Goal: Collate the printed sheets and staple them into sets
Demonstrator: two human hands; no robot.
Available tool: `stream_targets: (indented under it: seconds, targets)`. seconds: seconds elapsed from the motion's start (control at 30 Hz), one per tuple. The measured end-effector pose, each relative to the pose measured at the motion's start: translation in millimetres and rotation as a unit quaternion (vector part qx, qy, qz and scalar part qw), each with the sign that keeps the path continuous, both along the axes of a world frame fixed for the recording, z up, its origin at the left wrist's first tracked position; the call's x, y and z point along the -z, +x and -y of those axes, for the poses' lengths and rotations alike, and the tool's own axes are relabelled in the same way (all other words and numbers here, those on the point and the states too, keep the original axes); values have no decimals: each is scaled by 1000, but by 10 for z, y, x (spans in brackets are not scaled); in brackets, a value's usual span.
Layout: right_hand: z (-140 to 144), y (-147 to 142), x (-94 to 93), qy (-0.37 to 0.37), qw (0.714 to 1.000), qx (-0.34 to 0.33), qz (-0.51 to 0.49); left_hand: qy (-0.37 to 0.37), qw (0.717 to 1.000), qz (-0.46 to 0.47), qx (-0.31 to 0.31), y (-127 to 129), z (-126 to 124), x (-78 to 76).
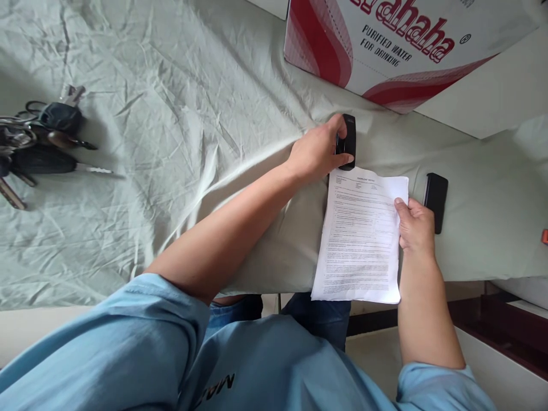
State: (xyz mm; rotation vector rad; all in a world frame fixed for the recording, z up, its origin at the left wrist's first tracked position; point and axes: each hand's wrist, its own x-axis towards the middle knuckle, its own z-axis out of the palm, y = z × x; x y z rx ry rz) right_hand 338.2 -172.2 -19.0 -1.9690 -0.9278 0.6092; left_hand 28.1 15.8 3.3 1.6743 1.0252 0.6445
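My left hand [319, 145] is closed on a small black oblong object [350, 141]. Its fingers and thumb grip the left side of this object, whose kind I cannot make out. The object's lower end meets the top edge of a sheaf of printed paper [359, 240]. At the paper's right edge my right hand [416, 225] pinches the sheets, thumb on top and fingers underneath. A flat black rectangular object [435, 202], like a phone, lies just beyond the right hand.
A pale green cloth [240, 74] with wrinkles covers the table. Several keys on a bunch [47, 137] lie at the far left. A red and white water carton [377, 63] stands at the back right. Something orange [544, 236] shows at the right edge.
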Motion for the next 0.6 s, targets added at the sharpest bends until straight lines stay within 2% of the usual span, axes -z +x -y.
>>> stream_targets:
  seconds: [0.1, 0.27, 0.47, 0.6]
  targets:
    - [16, -5, -6, -4, 999, 30, -28, 3, 1000, -6, 0, 18, -6, 76]
    - [272, -38, -75, 27, 999, 19, -7, 4, 999, -31, -12, 76, -39, 130]
    - [777, -151, -152, 18, 999, 33, -15, 15, 997, -47, -55, 135, -7, 98]
    - [841, -237, -194, 75, 994, 74, -16, 21, 999, -22, -30, 63, -5, 32]
